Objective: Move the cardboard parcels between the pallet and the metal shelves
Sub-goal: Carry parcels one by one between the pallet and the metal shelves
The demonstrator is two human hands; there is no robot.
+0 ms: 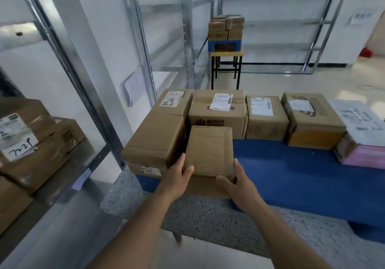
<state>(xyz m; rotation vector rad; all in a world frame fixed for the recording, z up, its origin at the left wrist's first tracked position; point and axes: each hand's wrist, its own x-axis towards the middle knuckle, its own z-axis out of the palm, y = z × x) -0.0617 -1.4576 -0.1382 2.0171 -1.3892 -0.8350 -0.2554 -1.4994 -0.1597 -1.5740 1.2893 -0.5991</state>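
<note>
Both hands are on a small plain cardboard box (209,151): left hand (177,177) clamps its left edge, thumb on top, and right hand (237,180) curls round the near right corner. The box sits over the front edge of the blue pallet (291,170). Touching its left side is a long box (158,135), behind it a labelled box (218,112). Left of the pallet, metal shelves (68,60) hold more parcels (31,139).
</note>
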